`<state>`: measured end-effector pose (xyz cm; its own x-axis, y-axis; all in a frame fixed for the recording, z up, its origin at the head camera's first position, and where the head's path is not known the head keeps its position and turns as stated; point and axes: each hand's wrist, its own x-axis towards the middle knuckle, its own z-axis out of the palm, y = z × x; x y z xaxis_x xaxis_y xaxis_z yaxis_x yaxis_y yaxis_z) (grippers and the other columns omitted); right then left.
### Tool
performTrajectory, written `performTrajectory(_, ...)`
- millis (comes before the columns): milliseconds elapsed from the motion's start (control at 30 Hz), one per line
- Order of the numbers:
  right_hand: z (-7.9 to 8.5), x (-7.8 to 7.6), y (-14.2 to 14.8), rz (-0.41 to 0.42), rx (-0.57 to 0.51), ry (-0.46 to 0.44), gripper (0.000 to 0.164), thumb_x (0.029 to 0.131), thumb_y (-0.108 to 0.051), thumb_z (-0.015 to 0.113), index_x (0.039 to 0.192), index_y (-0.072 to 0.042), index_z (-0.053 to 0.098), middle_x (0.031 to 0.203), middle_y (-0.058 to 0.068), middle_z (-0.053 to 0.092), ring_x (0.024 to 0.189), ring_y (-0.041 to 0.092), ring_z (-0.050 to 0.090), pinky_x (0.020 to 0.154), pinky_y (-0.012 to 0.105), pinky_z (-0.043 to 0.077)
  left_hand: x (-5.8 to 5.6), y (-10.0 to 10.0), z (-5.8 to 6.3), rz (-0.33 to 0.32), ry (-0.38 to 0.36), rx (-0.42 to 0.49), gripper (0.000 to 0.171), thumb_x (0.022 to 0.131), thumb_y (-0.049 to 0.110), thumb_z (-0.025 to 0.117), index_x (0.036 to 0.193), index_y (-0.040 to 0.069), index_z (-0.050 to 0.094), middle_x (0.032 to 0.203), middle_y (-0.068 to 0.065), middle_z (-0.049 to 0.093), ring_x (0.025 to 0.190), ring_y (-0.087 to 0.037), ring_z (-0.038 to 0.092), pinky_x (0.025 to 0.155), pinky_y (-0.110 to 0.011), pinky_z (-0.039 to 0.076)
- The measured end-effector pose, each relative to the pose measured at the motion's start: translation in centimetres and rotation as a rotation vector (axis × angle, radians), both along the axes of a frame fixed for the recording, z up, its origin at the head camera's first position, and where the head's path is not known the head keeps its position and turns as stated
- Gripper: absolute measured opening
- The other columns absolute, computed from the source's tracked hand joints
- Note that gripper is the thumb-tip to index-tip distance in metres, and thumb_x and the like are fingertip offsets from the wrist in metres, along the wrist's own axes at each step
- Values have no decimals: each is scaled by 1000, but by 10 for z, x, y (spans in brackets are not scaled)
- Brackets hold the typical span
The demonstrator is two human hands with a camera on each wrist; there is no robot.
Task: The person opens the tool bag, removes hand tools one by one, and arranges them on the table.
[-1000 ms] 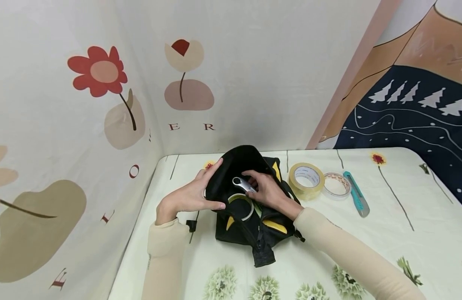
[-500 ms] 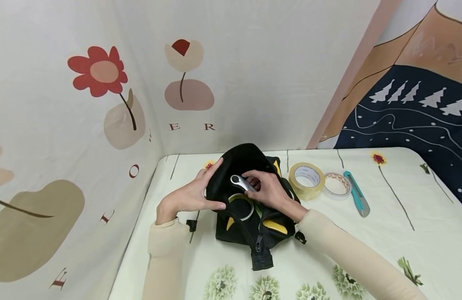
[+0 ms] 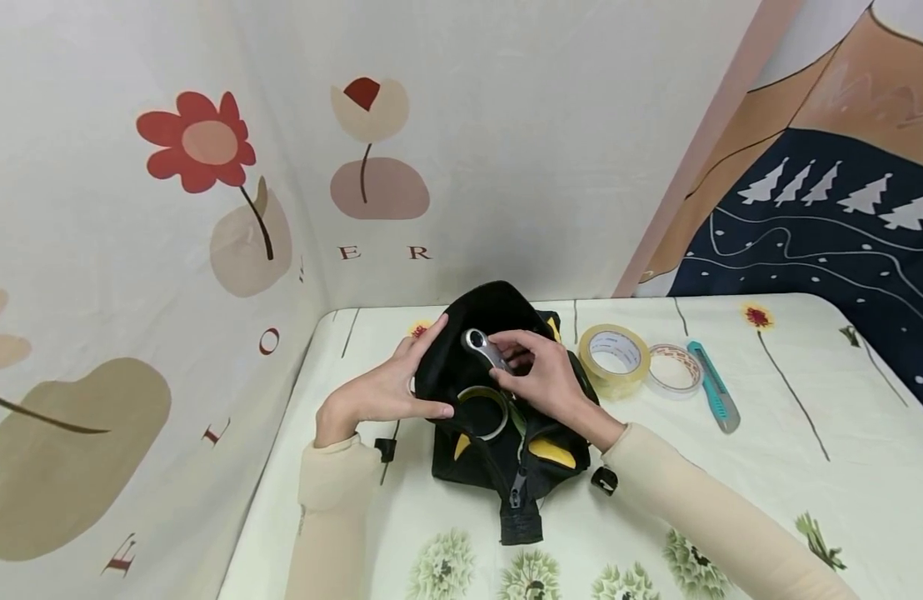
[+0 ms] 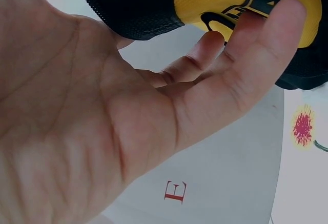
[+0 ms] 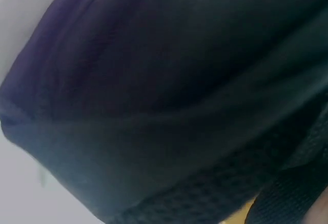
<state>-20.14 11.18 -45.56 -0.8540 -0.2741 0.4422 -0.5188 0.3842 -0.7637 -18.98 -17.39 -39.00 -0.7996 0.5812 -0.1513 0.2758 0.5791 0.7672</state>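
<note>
A black bag (image 3: 499,308) with yellow patches stands with its mouth open in the head view. My left hand (image 3: 386,387) holds the mouth's left edge, thumb by the front rim. In the left wrist view its fingers (image 4: 256,65) rest against the yellow outer panel. My right hand (image 3: 544,375) pinches a silver tool (image 3: 481,346) with a ring-shaped end, over the bag's mouth; its lower part is hidden by the fingers. Below it, a pale-edged ring (image 3: 499,421) shows inside the bag. Dark, blurred bag fabric (image 5: 154,80) fills most of the right wrist view.
To the bag's right lie a wide roll of clear tape (image 3: 619,385), a thinner tape roll (image 3: 662,389) and a teal utility knife (image 3: 714,390). A zipper end (image 3: 520,521) hangs toward the front. Black strap buckles (image 3: 605,480) lie beside the bag. A fabric wall rises behind the table.
My right hand has risen slightly with the silver tool, whose ring end now sits higher and more upright in the mouth. The bag's back flap stands a little higher. My left hand stays put.
</note>
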Motion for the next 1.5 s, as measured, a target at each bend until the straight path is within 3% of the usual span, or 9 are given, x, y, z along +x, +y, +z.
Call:
performTrajectory(400, 10, 6, -4, 27, -224, 55, 46, 88, 9, 88, 132, -1, 76, 115, 14, 78, 104, 25, 74, 90, 30, 62, 0, -2, -2, 9, -1, 7, 125, 95, 33, 90, 180, 33, -2, 176, -26, 18, 159, -48, 32, 122, -71, 36)
performTrajectory(600, 25, 11, -3, 34, -319, 60, 45, 88, 12, 86, 131, 2, 75, 117, 17, 76, 104, 20, 72, 91, 24, 60, 0, -3, -2, 13, 0, 0, 126, 95, 34, 90, 180, 34, -3, 178, -25, 15, 161, -47, 31, 123, -71, 35)
performTrajectory(833, 42, 17, 2, 10, -342, 97, 45, 88, 14, 85, 131, 5, 74, 122, 21, 75, 106, 17, 70, 91, 21, 59, 0, -3, -3, 8, 9, 0, 126, 95, 33, 90, 180, 32, -2, 179, -25, 13, 162, -47, 28, 123, -72, 34)
performTrajectory(1100, 49, 23, 19, -54, -371, 89, 44, 87, 17, 83, 129, 8, 73, 126, 24, 74, 101, 12, 68, 91, 20, 58, 0, -1, -2, 7, -1, 5, 126, 95, 32, 90, 180, 32, -3, 181, -25, 8, 164, -47, 24, 123, -72, 33)
performTrajectory(1367, 54, 28, 35, -94, -493, 56, 44, 86, 23, 79, 128, 14, 72, 121, -2, 77, 100, 10, 73, 90, 22, 60, -1, 0, -2, -3, -1, 8, 126, 95, 32, 90, 180, 32, -3, 182, -24, 5, 165, -46, 21, 123, -71, 33)
performTrajectory(1500, 55, 31, 44, -122, -515, 87, 43, 85, 25, 78, 126, 15, 72, 119, -5, 78, 100, 10, 73, 90, 22, 60, -1, 0, -1, -9, 6, 8, 127, 95, 32, 90, 180, 31, -4, 182, -24, 6, 165, -46, 22, 123, -71, 33)
